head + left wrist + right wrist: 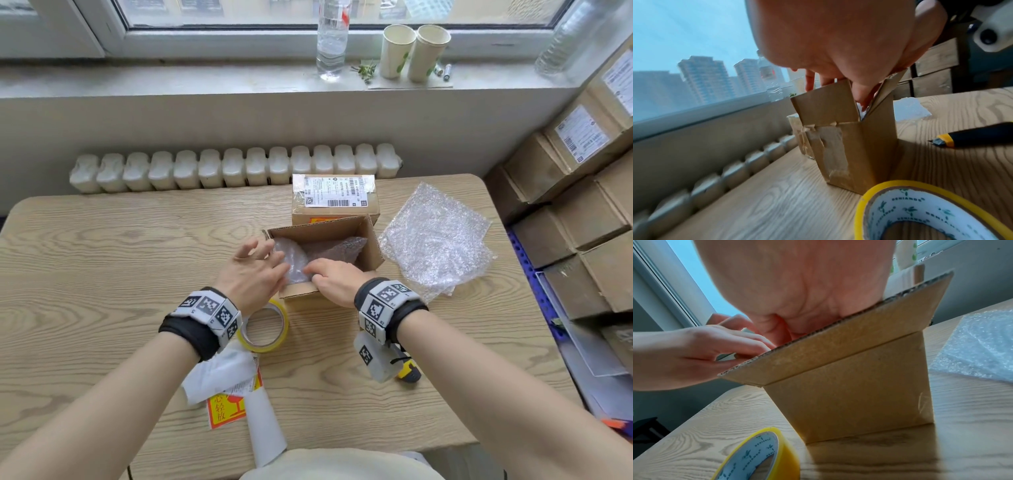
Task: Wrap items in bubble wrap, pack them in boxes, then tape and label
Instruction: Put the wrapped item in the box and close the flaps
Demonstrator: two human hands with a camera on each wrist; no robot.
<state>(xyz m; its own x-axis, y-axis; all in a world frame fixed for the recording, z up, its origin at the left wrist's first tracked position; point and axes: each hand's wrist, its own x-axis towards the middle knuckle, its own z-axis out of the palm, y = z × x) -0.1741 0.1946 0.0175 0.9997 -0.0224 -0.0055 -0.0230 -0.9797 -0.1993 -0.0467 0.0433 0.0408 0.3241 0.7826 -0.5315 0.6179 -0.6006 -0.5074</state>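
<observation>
Both hands in open carton (368, 240), seating bubble-wrapped item (291, 260): left hand (251, 270) fingers spread, pressing; right hand (334, 279) fingers curled on wrap.

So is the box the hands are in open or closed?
Open. The cardboard box's flaps stand up, and both hands, left hand and right hand, reach inside onto the bubble-wrapped item.

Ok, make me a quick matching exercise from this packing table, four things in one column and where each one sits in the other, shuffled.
Things:
1. tape roll
2. loose bubble wrap sheets
3. labelled sealed box
4. utility knife

Places:
A. right of the open box
B. behind the open box
C. under the right wrist
D. beside the left wrist

Pairs: 1-D, 2-A, 3-B, 4-C
</observation>
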